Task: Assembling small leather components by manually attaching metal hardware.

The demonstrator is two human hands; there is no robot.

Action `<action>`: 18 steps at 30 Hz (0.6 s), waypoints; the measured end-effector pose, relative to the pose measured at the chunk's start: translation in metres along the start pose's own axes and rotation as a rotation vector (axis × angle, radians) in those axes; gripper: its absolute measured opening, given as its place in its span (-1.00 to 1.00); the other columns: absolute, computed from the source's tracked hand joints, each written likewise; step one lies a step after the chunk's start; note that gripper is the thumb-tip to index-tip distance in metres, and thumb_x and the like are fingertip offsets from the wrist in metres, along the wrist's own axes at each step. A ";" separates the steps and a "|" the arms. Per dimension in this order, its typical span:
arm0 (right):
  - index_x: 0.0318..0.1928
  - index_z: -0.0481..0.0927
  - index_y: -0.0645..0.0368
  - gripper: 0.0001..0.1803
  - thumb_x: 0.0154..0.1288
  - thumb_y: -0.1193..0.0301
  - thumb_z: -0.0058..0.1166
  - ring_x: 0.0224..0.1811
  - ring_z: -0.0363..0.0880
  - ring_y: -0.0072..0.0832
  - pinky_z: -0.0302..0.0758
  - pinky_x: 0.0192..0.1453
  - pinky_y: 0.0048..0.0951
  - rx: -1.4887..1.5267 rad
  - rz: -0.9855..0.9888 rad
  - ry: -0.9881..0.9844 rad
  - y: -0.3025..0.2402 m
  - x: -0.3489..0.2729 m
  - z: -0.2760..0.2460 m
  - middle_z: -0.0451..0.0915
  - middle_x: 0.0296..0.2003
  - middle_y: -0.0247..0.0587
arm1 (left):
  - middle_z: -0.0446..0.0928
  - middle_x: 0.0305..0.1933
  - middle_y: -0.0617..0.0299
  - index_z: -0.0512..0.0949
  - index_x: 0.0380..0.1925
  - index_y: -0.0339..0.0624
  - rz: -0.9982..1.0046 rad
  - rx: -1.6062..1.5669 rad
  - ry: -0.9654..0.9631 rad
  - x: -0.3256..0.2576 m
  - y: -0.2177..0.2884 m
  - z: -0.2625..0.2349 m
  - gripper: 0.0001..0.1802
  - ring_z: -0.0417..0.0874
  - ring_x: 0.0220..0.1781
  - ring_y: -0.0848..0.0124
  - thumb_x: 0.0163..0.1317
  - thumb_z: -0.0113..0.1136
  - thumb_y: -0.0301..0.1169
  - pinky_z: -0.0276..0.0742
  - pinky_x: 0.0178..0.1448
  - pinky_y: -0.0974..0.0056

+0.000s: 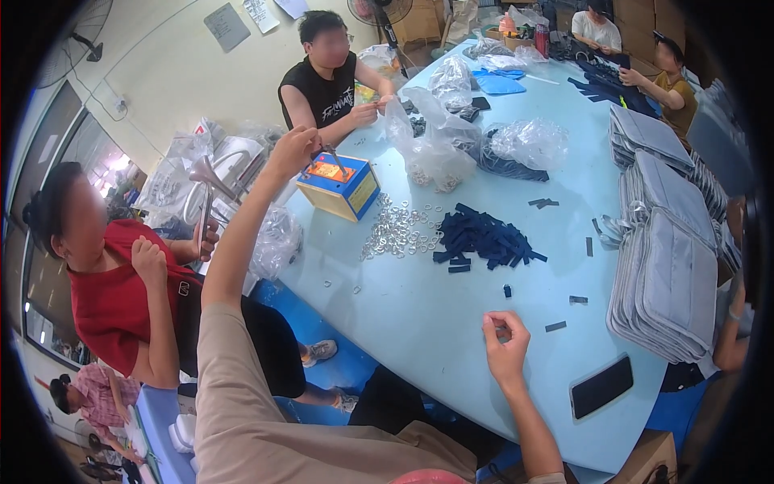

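Observation:
My left arm reaches far forward, and my left hand (297, 151) is closed beside the metal prongs on a blue box with an orange top (332, 187). Whatever its fingers hold is too small to make out. My right hand (508, 343) is above the near table, fingers curled in loosely, with nothing visible in them. Just beyond it lies a small folded dark piece (507, 291). A spread of small silvery rings (397, 230) lies next to the box, and a heap of short navy fabric strips (488, 238) is to their right.
Plastic bags (435, 145) of parts stand farther up the light-blue table (419, 315). Stacked grey padded cases (665, 274) line the right edge, near a black phone (601, 386). A person in red (121, 298) stands at left holding a metal tool; others sit around the table.

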State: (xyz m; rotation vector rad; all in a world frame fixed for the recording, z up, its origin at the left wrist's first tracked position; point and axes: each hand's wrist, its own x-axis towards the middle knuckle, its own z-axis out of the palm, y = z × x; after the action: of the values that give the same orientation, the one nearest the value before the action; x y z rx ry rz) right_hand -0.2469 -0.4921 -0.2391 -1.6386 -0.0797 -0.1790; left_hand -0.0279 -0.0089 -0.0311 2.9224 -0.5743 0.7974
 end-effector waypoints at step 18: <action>-0.22 0.70 0.29 -0.92 0.39 0.51 0.26 -0.28 0.65 -0.57 0.54 -0.25 -0.53 -0.009 -0.023 -0.003 -0.013 -0.007 -0.003 0.66 -0.29 -0.26 | 0.76 -0.12 0.05 0.54 -0.37 -0.31 -0.266 -0.328 0.374 -0.004 0.056 -0.007 -0.89 0.80 -0.05 0.29 0.24 0.30 -0.67 0.68 0.02 0.21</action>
State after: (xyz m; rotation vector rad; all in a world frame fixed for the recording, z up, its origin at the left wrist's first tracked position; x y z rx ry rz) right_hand -0.2561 -0.4933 -0.2271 -1.6472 -0.1000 -0.1942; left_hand -0.0551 -0.0585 -0.0297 2.4015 -0.2470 1.0599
